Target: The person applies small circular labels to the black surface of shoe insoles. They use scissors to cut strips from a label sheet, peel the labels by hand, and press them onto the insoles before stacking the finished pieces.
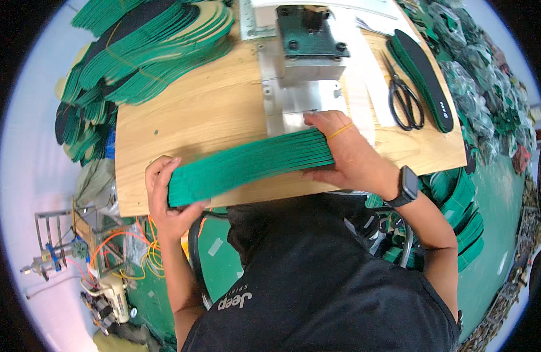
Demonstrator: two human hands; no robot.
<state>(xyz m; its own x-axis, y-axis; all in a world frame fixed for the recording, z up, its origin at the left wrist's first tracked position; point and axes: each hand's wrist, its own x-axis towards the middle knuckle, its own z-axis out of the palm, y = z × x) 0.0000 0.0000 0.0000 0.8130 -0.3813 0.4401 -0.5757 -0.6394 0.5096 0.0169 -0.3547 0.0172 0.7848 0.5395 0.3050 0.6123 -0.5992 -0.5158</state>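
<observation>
Between my two hands a stack of green insoles [247,166] is held on edge above the near part of the wooden table [217,111]. My left hand [165,193] closes around its left end, with the thumb below and the fingers above. At the other end my right hand [355,154] grips the stack, its thumb and fingers on opposite sides. A thin yellow rubber band [341,130] loops over part of my right hand. Just beyond that hand lies the metal base plate [300,105] of a small press-like device [311,50].
Bundled green and black insoles [159,50] pile up at the table's far left. Black-handled scissors [406,100] lie beside another insole stack [426,82] on the right. Plastic-bagged goods [470,82] stand past the right edge. Orange and yellow hoses [150,252] hang at lower left.
</observation>
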